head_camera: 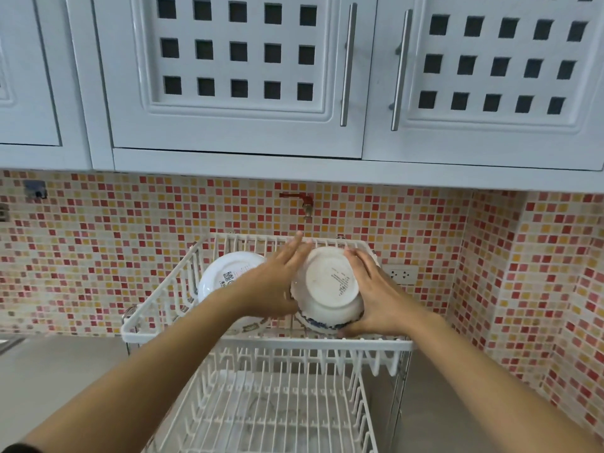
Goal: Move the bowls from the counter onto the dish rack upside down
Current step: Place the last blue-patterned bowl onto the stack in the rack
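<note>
A white bowl with a blue pattern near its rim (330, 289) sits upside down in the upper tier of the white wire dish rack (261, 343). My left hand (277, 279) presses flat against its left side, fingers straight. My right hand (372, 289) cups its right side, thumb near the lower rim. A second white bowl (225, 276) lies upside down to the left in the same tier, partly hidden behind my left wrist; a printed label shows on its base.
The rack's lower tier (271, 410) holds no dishes. The grey counter (65, 371) spreads on both sides. A mosaic tile wall with a red tap (295, 199) and a socket (403, 276) stands behind. White cabinets (235, 76) hang overhead.
</note>
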